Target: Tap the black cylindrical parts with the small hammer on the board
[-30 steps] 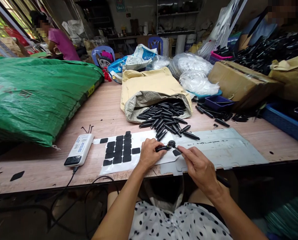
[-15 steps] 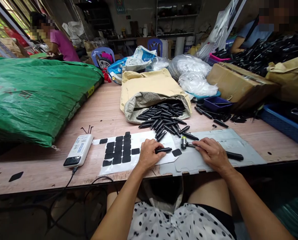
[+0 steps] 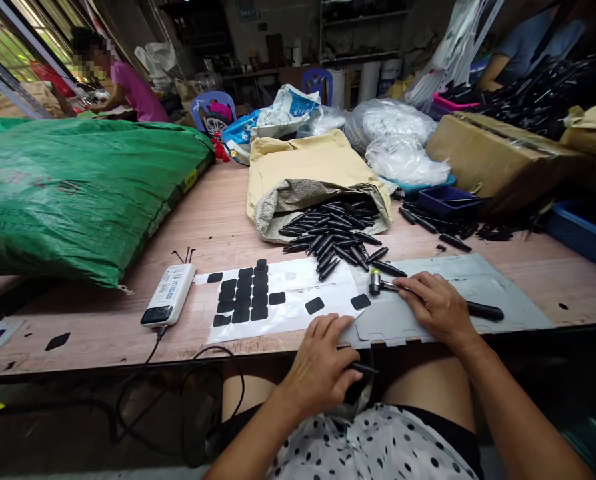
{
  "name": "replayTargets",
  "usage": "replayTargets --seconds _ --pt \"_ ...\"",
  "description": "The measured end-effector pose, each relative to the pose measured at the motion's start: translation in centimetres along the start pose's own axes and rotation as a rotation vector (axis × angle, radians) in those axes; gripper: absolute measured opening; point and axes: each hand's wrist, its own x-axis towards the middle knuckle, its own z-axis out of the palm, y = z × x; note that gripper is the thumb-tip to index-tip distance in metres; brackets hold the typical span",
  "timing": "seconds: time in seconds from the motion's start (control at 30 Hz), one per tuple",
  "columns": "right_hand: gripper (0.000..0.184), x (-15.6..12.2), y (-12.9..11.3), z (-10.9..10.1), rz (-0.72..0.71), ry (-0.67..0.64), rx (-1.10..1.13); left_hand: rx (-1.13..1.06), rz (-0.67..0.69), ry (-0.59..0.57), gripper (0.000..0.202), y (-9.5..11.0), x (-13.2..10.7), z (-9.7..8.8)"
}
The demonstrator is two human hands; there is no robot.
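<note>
My left hand [image 3: 323,363] is just below the table's front edge, over my lap. Its thumb and fingers are closed round a black pen-shaped tube [image 3: 365,368], which sticks out to the right. On the grey board, my right hand [image 3: 437,308] is wrapped round a small hammer [image 3: 485,311], its head lying to the left. Black rounded-square pads [image 3: 244,300] lie on a white sheet [image 3: 298,327], two of them apart near the sheet's right end. Behind, a pile of black tubes [image 3: 328,230] spills from a tan paper sack [image 3: 303,157].
A green sack [image 3: 78,193] fills the left side. A white power bank [image 3: 171,293] with a cable stands beside the sheet. To the right are a cardboard box [image 3: 493,160], a small blue tray [image 3: 448,202] and a blue basket [image 3: 583,230]. Two people sit farther back.
My left hand has moved down and toward me, off the white sheet and past the table edge, with the black tube. A pad shows where it was. My right hand keeps the hammer.
</note>
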Motion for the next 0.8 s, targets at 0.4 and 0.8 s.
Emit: replayTargets --seconds 0.4,0.8 --pt "0.026 0.1 -0.2 0.0 0.011 0.008 -0.006 0.062 -0.354 0.453 0.007 -2.0 6.4 -2.1" --pt "0.025 0.2 -0.4 -0.3 0.017 -0.006 0.009 0.062 -0.544 0.424 0.017 -7.3 9.6 -1.0"
